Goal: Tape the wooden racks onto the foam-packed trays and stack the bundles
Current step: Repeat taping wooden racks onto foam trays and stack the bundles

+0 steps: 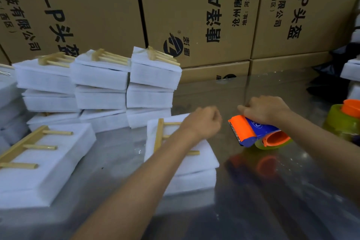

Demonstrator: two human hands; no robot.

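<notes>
Wooden rack (161,138) on foam-packed tray (194,163), beneath left hand (202,122), whose curled fingers' hold cannot be told. Right hand (266,110) grips tape dispenser (251,132) just beside. Judgement: pin rack flat, draw tape taut across both.

A packing warehouse: printed cardboard cartons (194,15) fill the frame's top, foam-wrapped bundles (99,84) stacked left on the bench (253,191).
</notes>
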